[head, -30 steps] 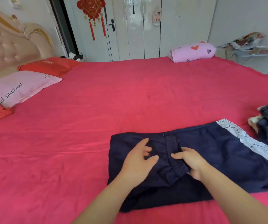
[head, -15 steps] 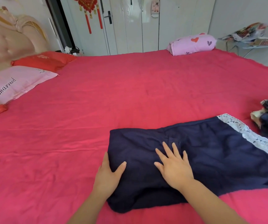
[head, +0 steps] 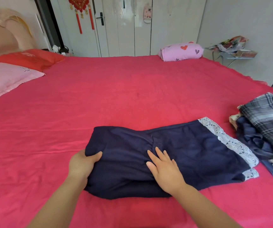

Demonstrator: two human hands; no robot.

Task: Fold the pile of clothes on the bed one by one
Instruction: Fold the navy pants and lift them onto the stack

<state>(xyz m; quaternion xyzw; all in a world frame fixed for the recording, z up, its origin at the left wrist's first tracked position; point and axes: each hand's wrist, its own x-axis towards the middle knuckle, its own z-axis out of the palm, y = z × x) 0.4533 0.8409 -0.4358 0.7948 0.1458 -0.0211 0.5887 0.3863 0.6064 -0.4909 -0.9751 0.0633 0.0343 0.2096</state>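
The left hand (head: 81, 163) grips the near edge of the navy shorts (head: 173, 153); the right hand (head: 164, 168) lies flat on them. 1 garment is part-folded, while the pile (head: 267, 129) beyond the right hand waits

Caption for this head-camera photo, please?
Left hand grips navy lace-trimmed garment on red bed; right hand presses it flat.
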